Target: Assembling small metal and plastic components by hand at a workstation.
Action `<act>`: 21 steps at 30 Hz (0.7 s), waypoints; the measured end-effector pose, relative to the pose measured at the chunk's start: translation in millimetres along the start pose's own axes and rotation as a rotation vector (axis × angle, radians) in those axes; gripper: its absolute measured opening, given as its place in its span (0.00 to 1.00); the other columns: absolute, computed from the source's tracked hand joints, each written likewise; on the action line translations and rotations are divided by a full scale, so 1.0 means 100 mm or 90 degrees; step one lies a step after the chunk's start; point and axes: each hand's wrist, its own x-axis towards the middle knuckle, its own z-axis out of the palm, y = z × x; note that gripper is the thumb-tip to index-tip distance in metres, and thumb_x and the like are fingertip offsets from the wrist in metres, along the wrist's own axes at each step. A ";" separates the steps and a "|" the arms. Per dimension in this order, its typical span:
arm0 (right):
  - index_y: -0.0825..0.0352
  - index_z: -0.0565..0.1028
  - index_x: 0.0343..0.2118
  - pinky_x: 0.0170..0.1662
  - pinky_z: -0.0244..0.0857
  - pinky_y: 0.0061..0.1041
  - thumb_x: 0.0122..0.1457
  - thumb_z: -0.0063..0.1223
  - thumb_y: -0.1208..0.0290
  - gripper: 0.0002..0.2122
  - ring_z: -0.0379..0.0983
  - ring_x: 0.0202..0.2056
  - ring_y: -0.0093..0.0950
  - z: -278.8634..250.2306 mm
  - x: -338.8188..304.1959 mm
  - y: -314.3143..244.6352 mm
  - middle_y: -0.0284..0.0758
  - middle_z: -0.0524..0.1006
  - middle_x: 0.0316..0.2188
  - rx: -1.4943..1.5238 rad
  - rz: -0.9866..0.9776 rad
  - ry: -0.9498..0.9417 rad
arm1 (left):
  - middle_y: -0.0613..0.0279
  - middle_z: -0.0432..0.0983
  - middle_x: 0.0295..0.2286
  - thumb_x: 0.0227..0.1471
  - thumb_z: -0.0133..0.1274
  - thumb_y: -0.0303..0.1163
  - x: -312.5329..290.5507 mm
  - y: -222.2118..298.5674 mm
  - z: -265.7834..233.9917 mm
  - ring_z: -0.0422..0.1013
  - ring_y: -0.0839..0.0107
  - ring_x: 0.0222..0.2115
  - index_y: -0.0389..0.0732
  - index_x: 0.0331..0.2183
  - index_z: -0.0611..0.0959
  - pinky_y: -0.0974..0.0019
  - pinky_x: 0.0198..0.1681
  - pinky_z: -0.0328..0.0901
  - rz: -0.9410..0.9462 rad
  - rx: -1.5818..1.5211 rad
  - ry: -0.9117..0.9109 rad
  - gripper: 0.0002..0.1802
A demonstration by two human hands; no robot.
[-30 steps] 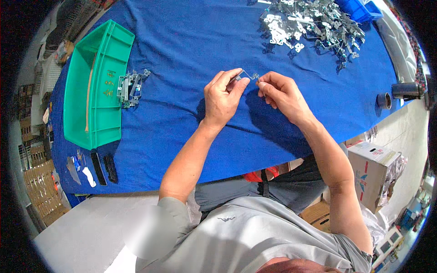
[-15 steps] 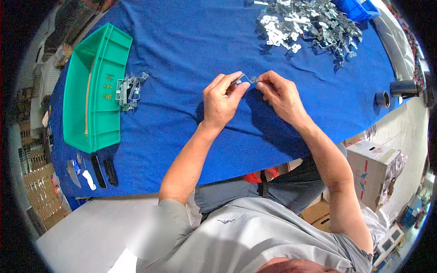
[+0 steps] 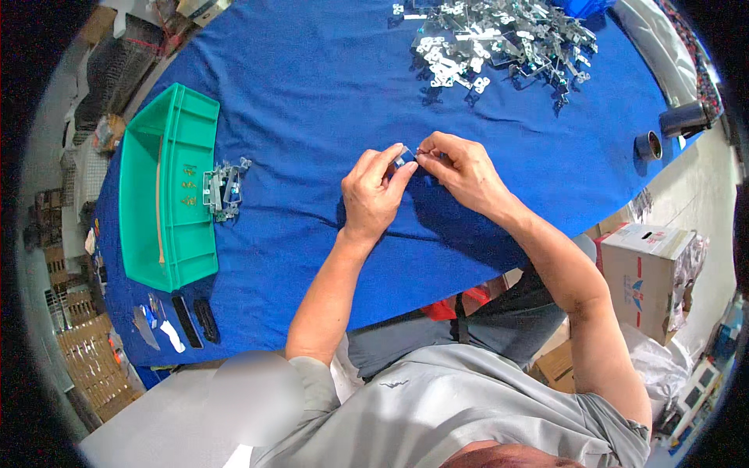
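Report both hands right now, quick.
Left hand: closed, holding a small metal part.
Right hand: closed in a pinch beside that part; what it holds cannot be told.

Left hand (image 3: 368, 199): one
Right hand (image 3: 464, 170): one
Held metal part (image 3: 402, 161): one
Green crate (image 3: 189, 129), left: one
Metal-piece cluster (image 3: 225, 193) beside crate: one; pieces overlap, uncounted
Metal-piece heap (image 3: 511, 43), far right: one; dozens, exact count hidden
Blue bin (image 3: 583, 6), far right: one
Dark ring (image 3: 640, 147), right: one
Black cylinder (image 3: 685, 118), right: one
Black strips (image 3: 186, 320), near left: two
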 end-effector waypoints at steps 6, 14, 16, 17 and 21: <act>0.70 0.74 0.35 0.35 0.68 0.36 0.60 0.56 0.71 0.07 0.74 0.32 0.42 0.03 0.07 0.07 0.44 0.74 0.29 -0.084 -0.174 0.101 | 0.57 0.76 0.24 0.47 0.65 0.27 -0.01 -0.07 0.03 0.72 0.66 0.21 0.35 0.39 0.85 0.64 0.25 0.67 0.024 0.028 -0.011 0.15; 0.71 0.74 0.37 0.35 0.67 0.30 0.62 0.55 0.70 0.08 0.72 0.29 0.30 -0.14 0.04 0.06 0.41 0.76 0.28 -0.060 -0.083 0.074 | 0.55 0.75 0.31 0.50 0.62 0.26 -0.03 -0.10 -0.02 0.74 0.65 0.25 0.36 0.44 0.82 0.64 0.29 0.69 0.015 0.076 0.024 0.18; 0.71 0.73 0.37 0.35 0.67 0.33 0.61 0.55 0.70 0.08 0.75 0.29 0.35 -0.13 0.05 0.08 0.44 0.77 0.29 -0.069 -0.057 0.043 | 0.52 0.75 0.31 0.51 0.56 0.23 -0.06 -0.15 -0.15 0.75 0.56 0.29 0.37 0.41 0.82 0.58 0.32 0.70 0.047 0.162 0.029 0.13; 0.71 0.73 0.37 0.35 0.67 0.33 0.61 0.55 0.70 0.08 0.75 0.29 0.35 -0.11 0.05 0.09 0.44 0.77 0.29 -0.061 -0.068 0.039 | 0.51 0.75 0.31 0.51 0.54 0.22 -0.07 -0.19 -0.23 0.75 0.53 0.30 0.37 0.39 0.83 0.56 0.34 0.70 0.053 0.198 0.029 0.11; 0.70 0.73 0.35 0.38 0.68 0.43 0.59 0.54 0.72 0.07 0.75 0.35 0.51 -0.03 0.02 0.14 0.49 0.77 0.32 -0.138 -0.157 -0.014 | 0.52 0.74 0.32 0.46 0.53 0.20 -0.07 -0.39 -0.76 0.72 0.53 0.39 0.38 0.34 0.83 0.52 0.43 0.67 0.065 0.382 0.082 0.10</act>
